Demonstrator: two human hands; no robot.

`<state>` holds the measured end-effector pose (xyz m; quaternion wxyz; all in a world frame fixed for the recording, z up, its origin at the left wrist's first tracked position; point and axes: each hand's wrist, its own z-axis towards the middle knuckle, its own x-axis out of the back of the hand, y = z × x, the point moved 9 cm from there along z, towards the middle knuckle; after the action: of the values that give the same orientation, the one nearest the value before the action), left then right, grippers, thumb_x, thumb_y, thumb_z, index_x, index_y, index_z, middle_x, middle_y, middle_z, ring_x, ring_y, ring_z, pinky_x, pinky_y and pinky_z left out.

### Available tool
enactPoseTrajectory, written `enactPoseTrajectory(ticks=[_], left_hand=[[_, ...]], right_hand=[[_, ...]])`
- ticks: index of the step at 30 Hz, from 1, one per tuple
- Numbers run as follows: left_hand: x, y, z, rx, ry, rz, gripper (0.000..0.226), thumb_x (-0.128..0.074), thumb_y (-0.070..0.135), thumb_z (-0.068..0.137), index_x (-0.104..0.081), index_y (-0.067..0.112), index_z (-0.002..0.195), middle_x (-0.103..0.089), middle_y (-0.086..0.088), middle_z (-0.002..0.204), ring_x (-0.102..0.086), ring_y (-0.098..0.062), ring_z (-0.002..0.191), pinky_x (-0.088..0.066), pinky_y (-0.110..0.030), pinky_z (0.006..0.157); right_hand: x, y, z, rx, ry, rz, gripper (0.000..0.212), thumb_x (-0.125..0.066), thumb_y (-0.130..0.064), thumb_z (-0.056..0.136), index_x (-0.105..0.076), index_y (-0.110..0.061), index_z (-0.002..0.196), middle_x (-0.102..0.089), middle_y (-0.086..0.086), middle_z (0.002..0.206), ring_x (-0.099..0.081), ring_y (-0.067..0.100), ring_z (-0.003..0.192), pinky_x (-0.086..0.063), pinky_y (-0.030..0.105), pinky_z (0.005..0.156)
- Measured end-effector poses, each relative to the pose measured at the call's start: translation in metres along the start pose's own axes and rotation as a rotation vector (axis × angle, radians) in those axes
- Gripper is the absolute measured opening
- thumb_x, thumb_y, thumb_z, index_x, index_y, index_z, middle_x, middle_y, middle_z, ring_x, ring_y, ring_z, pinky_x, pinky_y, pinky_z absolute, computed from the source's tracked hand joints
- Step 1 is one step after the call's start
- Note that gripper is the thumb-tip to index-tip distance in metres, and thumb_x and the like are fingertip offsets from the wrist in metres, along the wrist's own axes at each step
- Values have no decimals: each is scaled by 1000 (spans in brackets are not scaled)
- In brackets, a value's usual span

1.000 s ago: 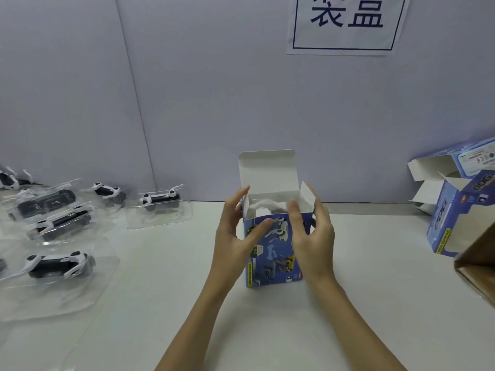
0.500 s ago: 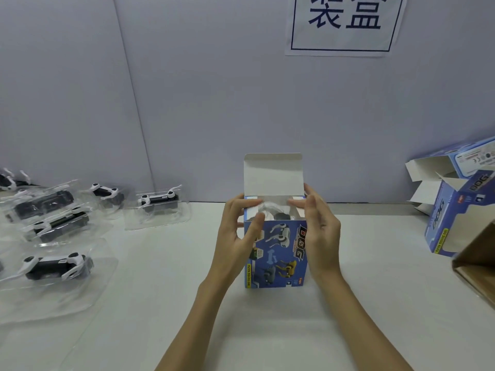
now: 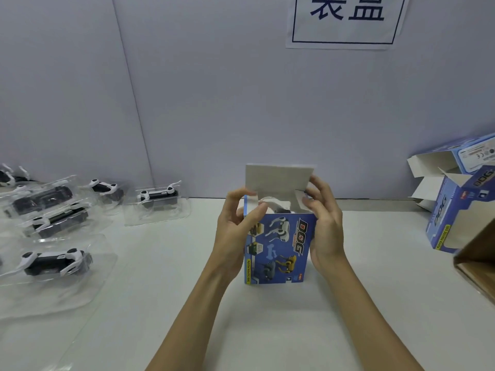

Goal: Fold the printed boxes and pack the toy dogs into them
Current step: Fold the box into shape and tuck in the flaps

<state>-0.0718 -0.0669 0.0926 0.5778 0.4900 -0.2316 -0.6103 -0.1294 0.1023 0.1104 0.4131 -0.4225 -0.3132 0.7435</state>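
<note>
Fingers of the left hand (image 3: 235,231) curl round the left top corner of the printed box (image 3: 278,247), thumb pressing the left side flap (image 3: 253,207) inward. Standing upright on the table (image 3: 160,303), the box shows a toy dog (image 3: 278,207) inside its mouth, lid flap (image 3: 278,180) raised behind. The right hand (image 3: 324,226) cups the right wall, fingertips pinching the right side flap (image 3: 301,198). Best to lay both side flaps flat over the toy first, then bring the lid down and tuck it.

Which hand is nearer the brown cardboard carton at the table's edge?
Right. The right hand holds the blue printed box on the side toward the brown cardboard carton; the left hand grips its far side.
</note>
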Motion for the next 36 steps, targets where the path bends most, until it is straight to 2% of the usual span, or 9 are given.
enactPoseTrajectory(ticks=[3, 8, 12, 18, 21, 24, 28, 32, 36], left_hand=[[-2, 7, 1, -40, -79, -66, 65, -81, 27, 89, -47, 45, 141, -64, 1, 131, -70, -28, 112, -62, -36, 74], [0, -1, -1, -18, -150, 107, 55, -88, 54, 75, -60, 32, 117, -52, 13, 148, -64, -28, 126, -62, -37, 81], [5, -3, -1, -26, -111, 145, 50, -73, 67, 84, -59, 33, 118, -46, 19, 155, -63, -27, 129, -62, -42, 87], [14, 11, -13, -252, 183, 438, 47, -64, 41, 100, -46, 36, 143, -54, 21, 143, -60, -15, 130, -58, -44, 99], [0, 18, -21, -414, 176, 887, 86, -74, 61, 86, -37, 26, 155, -50, 14, 146, -49, -14, 135, -41, -43, 114], [-6, 19, -21, -493, 121, 1214, 130, -71, 85, 68, -19, 12, 163, -36, -2, 159, -34, -23, 148, -21, -50, 124], [2, 24, -21, -515, 54, 1173, 127, -82, 67, 67, -16, 14, 163, -38, -5, 156, -34, -19, 142, -30, -55, 120], [1, 23, -20, -509, -52, 1152, 125, -84, 62, 66, -13, 26, 162, -37, -2, 154, -33, -15, 141, -35, -58, 118], [-3, 26, -22, -536, -69, 1185, 122, -84, 62, 66, -17, 25, 161, -36, -2, 155, -33, -16, 141, -35, -60, 116]], right_hand=[[8, 4, -4, 30, 46, 33, 19, -49, -19, 96, -67, -21, 100, -73, 6, 115, -72, 28, 100, -58, 28, 63], [18, 11, -5, 22, 50, -94, 35, -39, -40, 102, -68, -21, 100, -74, 11, 112, -73, 32, 103, -52, 38, 75], [2, 4, -8, 102, -101, -338, 34, -53, -64, 97, -54, -33, 112, -69, -6, 112, -75, 21, 102, -63, 36, 71], [2, -11, -17, 213, 63, -469, 41, -73, -61, 80, -51, -37, 105, -70, -13, 103, -71, 12, 102, -62, 31, 67], [12, 3, -23, 109, 231, -277, 45, -76, -59, 80, -51, -29, 104, -71, -8, 99, -75, 16, 95, -61, 31, 66], [1, 29, -22, -75, 116, -165, 47, -71, -53, 84, -49, -22, 110, -76, -10, 98, -77, 13, 94, -60, 25, 59], [-3, 31, -11, -116, -73, -326, 42, -65, -53, 86, -47, -21, 107, -75, -4, 104, -76, 16, 101, -63, 29, 67], [8, 18, -5, -71, -64, -350, 35, -65, -47, 88, -53, -19, 106, -74, -1, 110, -73, 21, 109, -63, 27, 70], [-1, 5, -9, -3, -103, -365, 43, -63, -41, 94, -55, -35, 136, -72, -1, 117, -73, 18, 108, -65, 31, 71]])
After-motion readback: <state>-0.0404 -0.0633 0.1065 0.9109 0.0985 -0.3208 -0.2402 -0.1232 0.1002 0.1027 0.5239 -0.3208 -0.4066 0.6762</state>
